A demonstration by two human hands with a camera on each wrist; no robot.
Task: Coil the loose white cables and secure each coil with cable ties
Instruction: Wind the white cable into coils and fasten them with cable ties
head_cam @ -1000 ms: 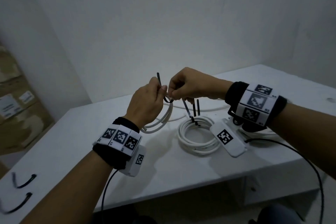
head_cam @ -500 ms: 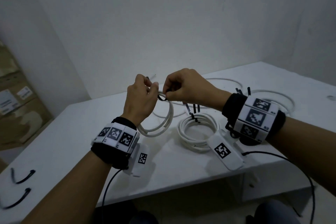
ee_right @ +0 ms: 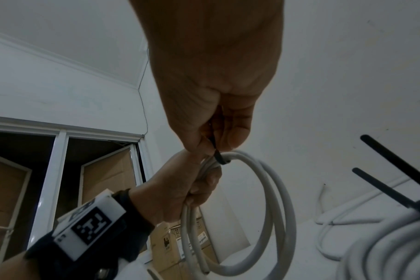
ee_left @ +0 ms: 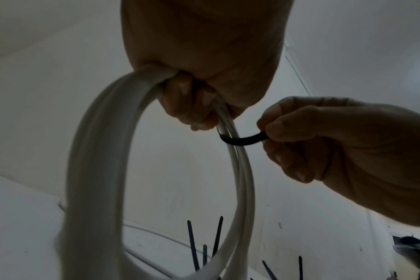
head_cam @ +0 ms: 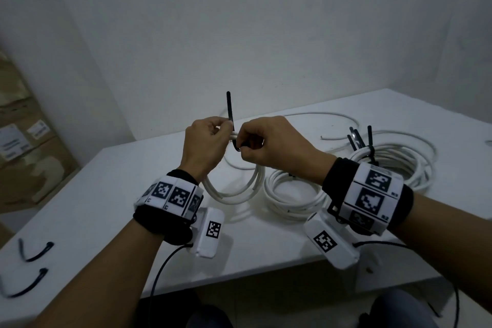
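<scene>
The left hand (head_cam: pixel 205 146) is closed around the top of a small white cable coil (head_cam: pixel 234 189), fingers curled over the gathered turns so that the loops hang free below the fist, clear of the table (head_cam: pixel 111 194); judged purpose: to keep the turns bunched at one spot for tying. The right hand (head_cam: pixel 269 144), just beside the left and nearly touching it, pinches one end of a black cable tie (head_cam: pixel 231 120) between thumb and fingertips. The left wrist view shows the tie passing under the cable strands directly below the left fingers; its other end stands upright above the left thumb. The tie appears not yet threaded through its head, though the head itself cannot be made out. Below and to the right of the right hand, two finished coils lie flat on the table: a nearer coil (head_cam: pixel 290 194) and a farther, larger coil (head_cam: pixel 394 165), the latter with black tie tails sticking up. Beyond both hands a loose cable (head_cam: pixel 314 114) trails across the table. Well off to the left of the left wrist, two spare ties (head_cam: pixel 34 253) lie near the table edge, within reach for later coils. Writing: cardboard boxes (head_cam: pixel 29 146) far left carry white labels, text illegible. Both wrist bands (head_cam: pixel 173 194) bear black-and-white square markers; no brand readable.
</scene>
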